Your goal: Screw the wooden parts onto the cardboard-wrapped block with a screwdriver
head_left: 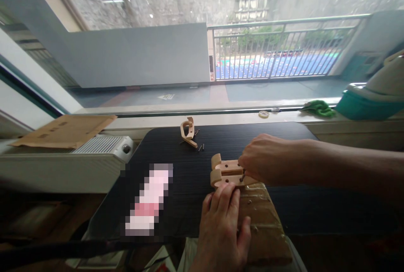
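While the right hand (263, 160) hides half the wooden piece (224, 172), its fingers pinch a screw (242, 176).

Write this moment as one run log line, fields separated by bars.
left hand flat on cardboard | right hand pinching screw at wooden block | spare wooden part behind

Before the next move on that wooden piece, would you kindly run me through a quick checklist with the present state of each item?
1. Left hand steadies the wooden piece from the near side: ok.
2. Right hand pinches a small dark pin at the piece: ok.
3. Pin seated straight in its hole: cannot tell.
4. Piece rests on the cardboard: ok.
5. Spare screws lie on the black table by the second wooden part: ok.
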`<action>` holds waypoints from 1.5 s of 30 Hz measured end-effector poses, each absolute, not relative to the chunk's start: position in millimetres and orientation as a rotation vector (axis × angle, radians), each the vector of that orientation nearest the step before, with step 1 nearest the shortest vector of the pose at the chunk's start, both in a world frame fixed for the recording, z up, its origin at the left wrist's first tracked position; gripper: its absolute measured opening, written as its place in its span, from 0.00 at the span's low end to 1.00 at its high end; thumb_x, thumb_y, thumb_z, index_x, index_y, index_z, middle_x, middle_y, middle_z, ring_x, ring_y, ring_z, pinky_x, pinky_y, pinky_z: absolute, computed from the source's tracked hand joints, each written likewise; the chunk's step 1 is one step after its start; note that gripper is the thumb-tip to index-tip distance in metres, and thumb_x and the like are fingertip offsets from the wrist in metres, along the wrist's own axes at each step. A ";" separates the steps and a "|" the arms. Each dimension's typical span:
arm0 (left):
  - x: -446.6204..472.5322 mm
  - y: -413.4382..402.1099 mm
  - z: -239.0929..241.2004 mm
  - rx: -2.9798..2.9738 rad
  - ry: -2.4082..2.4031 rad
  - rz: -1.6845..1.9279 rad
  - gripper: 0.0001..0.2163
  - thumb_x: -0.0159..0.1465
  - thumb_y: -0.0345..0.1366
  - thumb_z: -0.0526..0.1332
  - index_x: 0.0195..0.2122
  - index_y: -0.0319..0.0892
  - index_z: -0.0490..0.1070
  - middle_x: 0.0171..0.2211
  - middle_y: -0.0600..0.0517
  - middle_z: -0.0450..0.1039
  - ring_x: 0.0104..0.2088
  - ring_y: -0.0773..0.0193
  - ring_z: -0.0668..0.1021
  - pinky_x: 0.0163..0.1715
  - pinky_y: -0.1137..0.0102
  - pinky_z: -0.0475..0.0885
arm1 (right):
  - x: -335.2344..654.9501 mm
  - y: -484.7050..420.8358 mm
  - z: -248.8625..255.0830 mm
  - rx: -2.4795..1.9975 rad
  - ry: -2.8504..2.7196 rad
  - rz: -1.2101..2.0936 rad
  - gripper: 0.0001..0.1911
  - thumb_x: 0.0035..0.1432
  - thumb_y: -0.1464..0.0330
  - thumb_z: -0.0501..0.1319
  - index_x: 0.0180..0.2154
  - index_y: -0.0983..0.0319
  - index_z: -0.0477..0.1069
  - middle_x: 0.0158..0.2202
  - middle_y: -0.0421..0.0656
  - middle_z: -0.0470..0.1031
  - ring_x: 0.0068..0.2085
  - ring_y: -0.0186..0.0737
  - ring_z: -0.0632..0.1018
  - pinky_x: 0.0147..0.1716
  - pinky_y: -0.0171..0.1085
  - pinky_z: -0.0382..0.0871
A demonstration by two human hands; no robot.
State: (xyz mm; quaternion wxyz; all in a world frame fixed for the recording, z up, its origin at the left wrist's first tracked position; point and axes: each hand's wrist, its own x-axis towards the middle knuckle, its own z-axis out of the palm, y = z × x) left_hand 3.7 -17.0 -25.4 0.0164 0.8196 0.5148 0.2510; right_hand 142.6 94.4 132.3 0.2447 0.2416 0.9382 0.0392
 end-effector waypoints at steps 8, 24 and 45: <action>6.1 -17.5 -21.1 2.531 1.615 0.810 0.20 0.62 0.37 0.55 0.56 0.37 0.63 0.58 0.44 0.62 0.58 0.51 0.63 0.52 0.55 0.64 | 139.7 83.1 147.3 0.688 2.597 0.184 0.06 0.54 0.75 0.60 0.35 0.63 0.73 0.30 0.45 0.76 0.31 0.42 0.76 0.22 0.35 0.55; 6.3 -16.6 -20.7 2.517 1.614 0.771 0.21 0.62 0.37 0.55 0.56 0.38 0.63 0.59 0.45 0.62 0.58 0.52 0.63 0.53 0.54 0.64 | 147.9 95.5 130.3 0.777 2.679 0.041 0.09 0.57 0.74 0.55 0.27 0.66 0.71 0.25 0.46 0.75 0.25 0.37 0.74 0.20 0.34 0.51; -142.4 -4.9 2.5 1.960 2.703 0.298 0.19 0.66 0.41 0.48 0.52 0.38 0.67 0.55 0.39 0.65 0.56 0.46 0.66 0.51 0.42 0.58 | 156.6 89.8 108.5 1.023 2.773 0.184 0.11 0.59 0.70 0.52 0.26 0.61 0.68 0.21 0.42 0.73 0.22 0.37 0.70 0.22 0.36 0.45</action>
